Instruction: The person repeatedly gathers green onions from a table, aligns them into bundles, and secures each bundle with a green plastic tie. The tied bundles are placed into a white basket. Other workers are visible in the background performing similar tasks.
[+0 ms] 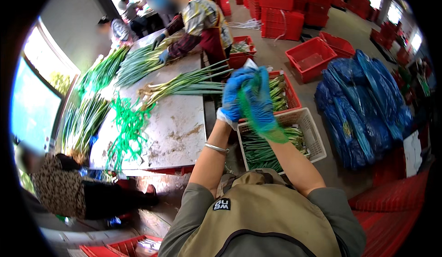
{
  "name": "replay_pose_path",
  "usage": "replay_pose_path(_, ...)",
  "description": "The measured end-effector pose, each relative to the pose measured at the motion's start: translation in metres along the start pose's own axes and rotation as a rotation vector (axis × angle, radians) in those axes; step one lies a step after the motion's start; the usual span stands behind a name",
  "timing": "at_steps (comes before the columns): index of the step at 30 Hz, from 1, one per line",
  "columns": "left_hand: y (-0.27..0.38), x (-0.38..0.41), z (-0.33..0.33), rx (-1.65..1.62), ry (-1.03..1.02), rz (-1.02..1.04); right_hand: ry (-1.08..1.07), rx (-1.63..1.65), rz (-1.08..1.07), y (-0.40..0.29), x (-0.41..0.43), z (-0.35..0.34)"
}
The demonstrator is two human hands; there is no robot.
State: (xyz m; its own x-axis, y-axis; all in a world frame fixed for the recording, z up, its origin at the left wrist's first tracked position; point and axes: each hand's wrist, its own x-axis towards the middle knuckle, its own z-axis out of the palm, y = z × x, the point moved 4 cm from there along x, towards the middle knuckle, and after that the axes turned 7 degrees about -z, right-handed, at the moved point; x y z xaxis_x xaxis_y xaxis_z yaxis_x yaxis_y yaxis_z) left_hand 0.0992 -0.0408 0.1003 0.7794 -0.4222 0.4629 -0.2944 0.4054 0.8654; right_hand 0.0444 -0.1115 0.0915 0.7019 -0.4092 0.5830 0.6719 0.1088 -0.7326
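Observation:
My left hand (234,93), in a blue glove with a clear cuff, is raised over the crates, its palm close against my right hand (259,96). My right hand wears a blue glove too, and a blurred green net or strap hangs over it down to the wrist. A white piece (250,63) sticks out above the fingertips. Which hand grips these cannot be told. Left of my hands, loose green onions (186,82) lie on the metal table (183,119), roots to the left. Green straps (127,129) lie in a tangle at the table's near left part.
Below my hands stand a white crate (312,132) and a red crate (293,94) with green onions. Blue plastic-wrapped bundles (362,108) lie at right, near an empty red crate (310,58). A co-worker (207,18) handles onions across the table; another person (58,184) is at lower left.

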Motion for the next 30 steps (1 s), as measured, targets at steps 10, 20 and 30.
replay_pose_path(10, 0.033, -0.065, -0.021, -0.908, 0.114, -0.285, -0.546, 0.668, 0.983, 0.034, -0.060, 0.004)
replay_pose_path(20, 0.036, -0.116, -0.213, 0.486, 0.666, -0.017, -0.630, -0.078, 0.371, 0.074, -0.023, 0.114)
replay_pose_path(30, 0.056, -0.233, -0.422, -0.175, 1.091, -0.495, -2.082, 0.252, 0.911, 0.185, -0.113, 0.322)
